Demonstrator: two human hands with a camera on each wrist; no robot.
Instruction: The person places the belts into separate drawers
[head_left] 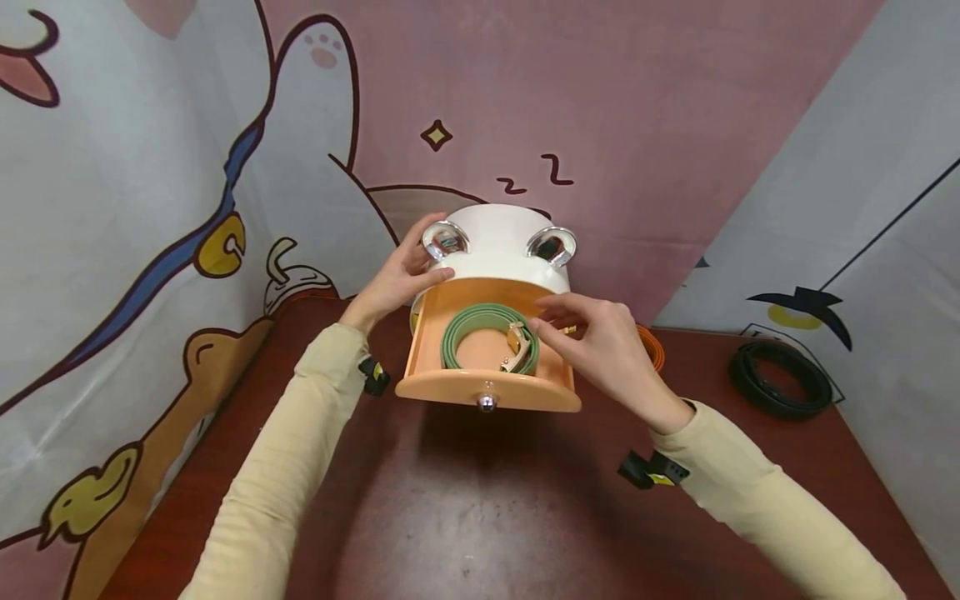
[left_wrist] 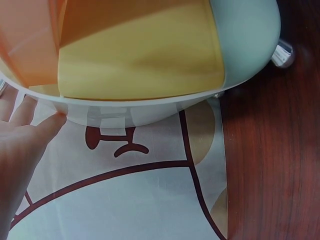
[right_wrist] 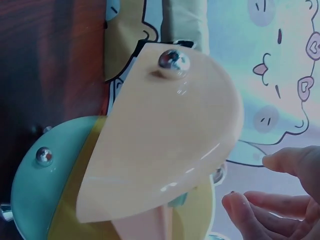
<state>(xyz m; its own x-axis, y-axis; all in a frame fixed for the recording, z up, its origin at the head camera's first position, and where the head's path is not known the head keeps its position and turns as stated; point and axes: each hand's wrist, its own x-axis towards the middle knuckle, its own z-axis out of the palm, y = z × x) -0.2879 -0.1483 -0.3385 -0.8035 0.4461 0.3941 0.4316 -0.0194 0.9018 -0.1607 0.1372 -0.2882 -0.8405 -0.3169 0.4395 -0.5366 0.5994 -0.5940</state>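
Observation:
A white rounded cabinet (head_left: 501, 246) with two shiny ring-like eyes has its orange drawer (head_left: 487, 390) pulled out. Inside the drawer lies a coiled green belt (head_left: 467, 321) with a gold buckle (head_left: 516, 343). My left hand (head_left: 393, 282) grips the cabinet's left side, thumb on the front upper edge; in the left wrist view the hand (left_wrist: 22, 145) lies against the outer wall. My right hand (head_left: 603, 340) is at the belt's right edge, over the drawer's side. The right wrist view shows this hand (right_wrist: 280, 205) with thumb and fingers apart, nothing between them, beside the drawer front (right_wrist: 160, 135).
A coiled black belt (head_left: 780, 379) lies at the right of the dark red table (head_left: 480, 517). Part of an orange coil (head_left: 652, 346) shows behind my right hand. Below the orange drawer are a yellow section (left_wrist: 140, 55) and a mint one (right_wrist: 42, 185). Printed cloth hangs behind.

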